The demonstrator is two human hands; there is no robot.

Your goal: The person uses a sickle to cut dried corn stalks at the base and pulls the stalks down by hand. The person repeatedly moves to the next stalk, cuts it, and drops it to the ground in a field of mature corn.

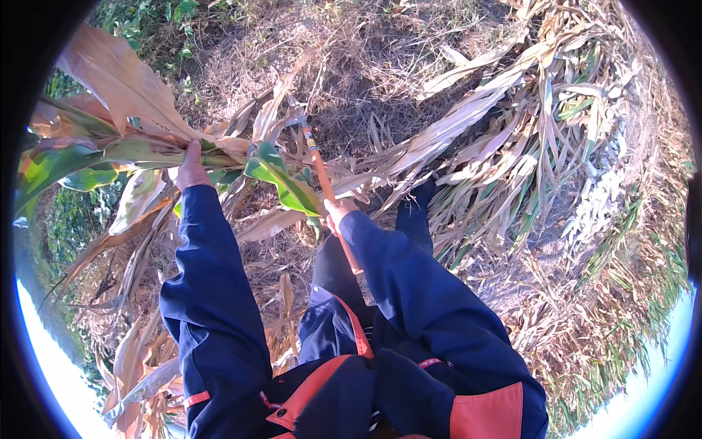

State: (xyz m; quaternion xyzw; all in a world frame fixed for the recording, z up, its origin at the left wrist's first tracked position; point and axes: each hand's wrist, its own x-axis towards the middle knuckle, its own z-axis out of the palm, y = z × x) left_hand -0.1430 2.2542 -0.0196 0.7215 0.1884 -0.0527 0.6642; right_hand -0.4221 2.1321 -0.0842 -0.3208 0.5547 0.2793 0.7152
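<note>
My left hand point(192, 169) grips a corn stalk point(226, 159) that lies crosswise before me, with its leafy end off to the left. Green and dried brown leaves hang from it, among them a bright green corn leaf point(285, 184) near my other hand. In my right hand point(338, 213) is the orange handle of a sickle point(320, 164), its butt toward my body. The metal head point(298, 119) of the tool points away from me, beyond the stalk. Dry leaves partly hide the blade, and whether it touches the stalk I cannot tell.
A large heap of cut corn stalks point(493, 159) lies at the right, close to my leg point(415, 214). Dry grass and stubble point(373, 77) cover the ground ahead. Green weeds point(142, 22) grow at the upper left. More dried corn leaves point(137, 378) stand at the lower left.
</note>
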